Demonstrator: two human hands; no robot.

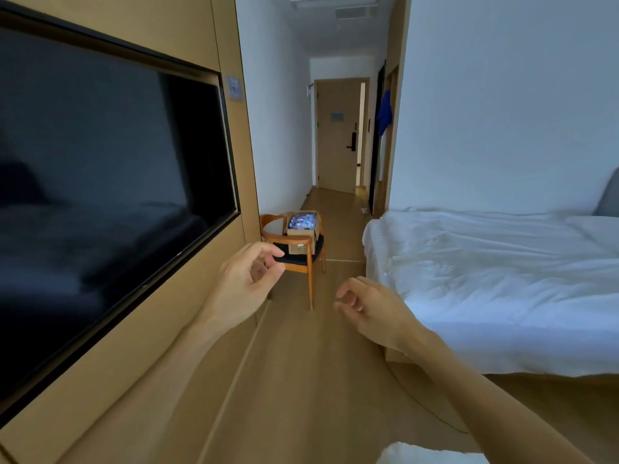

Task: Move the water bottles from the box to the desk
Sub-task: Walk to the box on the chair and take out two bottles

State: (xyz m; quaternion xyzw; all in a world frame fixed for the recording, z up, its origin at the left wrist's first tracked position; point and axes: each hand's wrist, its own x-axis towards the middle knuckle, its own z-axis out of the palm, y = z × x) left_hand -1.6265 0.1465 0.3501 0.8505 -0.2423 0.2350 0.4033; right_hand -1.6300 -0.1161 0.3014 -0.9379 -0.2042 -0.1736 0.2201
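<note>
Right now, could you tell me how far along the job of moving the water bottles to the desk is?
Nothing looks done from this view: the cardboard box on the wooden chair still appears full of water bottles. Nothing is in hand; the left hand and right hand are both empty, fingers loosely curled, well short of the box. No desk is in view, so bottles already there cannot be ruled out.

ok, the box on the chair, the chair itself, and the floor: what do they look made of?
Box: looks like plain brown corrugated cardboard, matte, open at the top, with clear plastic bottles glinting inside.
Chair: likely varnished wood, warm orange-brown with a slight sheen; its dark seat pad could be fabric or leather, too small to tell.
Floor: wood-look planks with visible seams; real wood or laminate, I cannot tell.
</note>
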